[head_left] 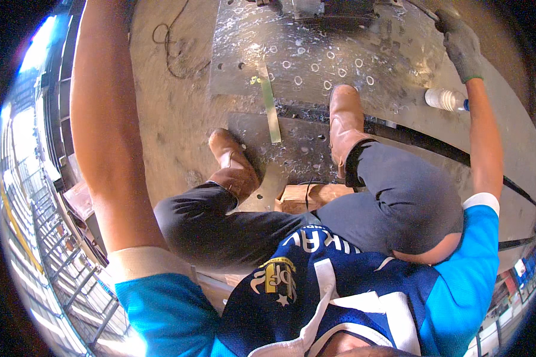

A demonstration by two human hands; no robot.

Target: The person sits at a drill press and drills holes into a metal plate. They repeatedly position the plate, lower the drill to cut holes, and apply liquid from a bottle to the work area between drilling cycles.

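Right now, the gloved right hand (pixel 461 49) is bunching its fingers at the end of a thin dark rod or cable (pixel 423 10); whether they're gripping it, and how tightly, I can't tell. That line is slanting up and leftward from the fingertips, running out at the top edge. Left of the grip, a metal plate (pixel 393 44) is showing scattered white circles, and farther left a dark block (pixel 333 11) is sitting at the top. Below the hand, near its wrist, a ridged bottle (pixel 443 99) is lying sideways. Well left and lower, a green strip (pixel 270 107) is lying beyond the brown boot (pixel 346 116). The left forearm (pixel 104 119) is leaving the view, left hand unseen, its grip unknowable.
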